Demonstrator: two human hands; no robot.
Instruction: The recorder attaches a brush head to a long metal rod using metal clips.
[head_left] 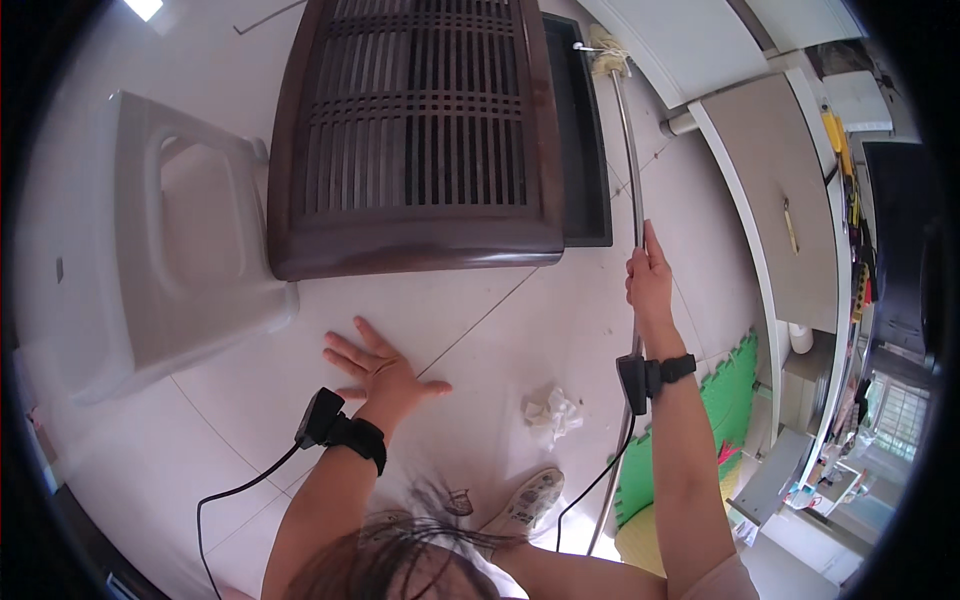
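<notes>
Dark hair (400, 545) hangs nearest — the slim pole (628, 140) (tan-headed) shines silvery.

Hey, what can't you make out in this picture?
Head view:
Near end of the metal pole: hidden behind the leg.
Left edge of the black tray: covered by the slatted brown furniture.
Palm of the right hand: turned away.
Items at far right: too small, blurred.

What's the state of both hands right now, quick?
Left hand: open, spread wide, holding nothing.
Right hand: closed on the metal pole, index finger extended along it.
</notes>
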